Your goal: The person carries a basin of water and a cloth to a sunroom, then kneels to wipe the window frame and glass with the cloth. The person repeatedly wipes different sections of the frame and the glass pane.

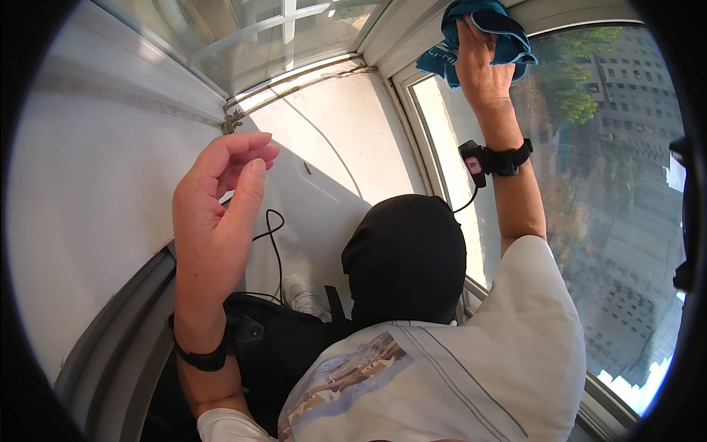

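Note:
My right hand (483,66) is raised at the top right and presses a teal cloth (513,38) with dark blue parts against the upper part of the window frame and glass. The cloth is bunched around the fingers. Below it, a strap with a small black device circles my right wrist. My left hand (223,188) hangs in the air at the left, fingers curled and a little apart, with nothing in it. Behind it lie the white wall and the white sill. The window glass (618,182) fills the right side, with buildings and trees seen through it.
A white windowsill (326,132) runs between the walls, partly sunlit. A second window with white bars (287,38) stands at the top. A black cable (276,243) loops beside my left arm. My bent knee in black (406,259), a white shoe (302,295) and grey ribbed panels (121,342) lie lower down.

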Tool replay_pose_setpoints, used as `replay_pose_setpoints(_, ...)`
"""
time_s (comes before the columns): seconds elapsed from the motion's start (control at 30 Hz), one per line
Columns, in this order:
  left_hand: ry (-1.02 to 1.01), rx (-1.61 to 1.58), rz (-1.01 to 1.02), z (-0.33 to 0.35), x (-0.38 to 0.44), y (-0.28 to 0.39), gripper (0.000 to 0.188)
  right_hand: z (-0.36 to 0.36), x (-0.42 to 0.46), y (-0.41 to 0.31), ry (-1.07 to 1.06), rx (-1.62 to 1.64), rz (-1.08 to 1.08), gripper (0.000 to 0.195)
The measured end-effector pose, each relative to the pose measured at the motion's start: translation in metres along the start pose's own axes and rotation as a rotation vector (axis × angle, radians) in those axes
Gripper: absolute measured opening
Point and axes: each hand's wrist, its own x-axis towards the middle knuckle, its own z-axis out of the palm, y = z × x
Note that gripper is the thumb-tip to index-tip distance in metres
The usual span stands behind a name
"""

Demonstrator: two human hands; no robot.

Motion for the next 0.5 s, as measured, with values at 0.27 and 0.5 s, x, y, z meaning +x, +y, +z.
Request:
replay_pose_setpoints(0.27,-0.013,-0.021,-0.092,-0.005,-0.013,0.011,0.022,0.203,-0.105,-0.053,-0.207,0.089,-0.149,0.036)
replay_pose_setpoints(0.5,0.059,-0.044,-0.101,-0.018,-0.027,0.010,0.021,0.139,-0.061,-0.093,-0.779,-0.054,-0.354,0.029)
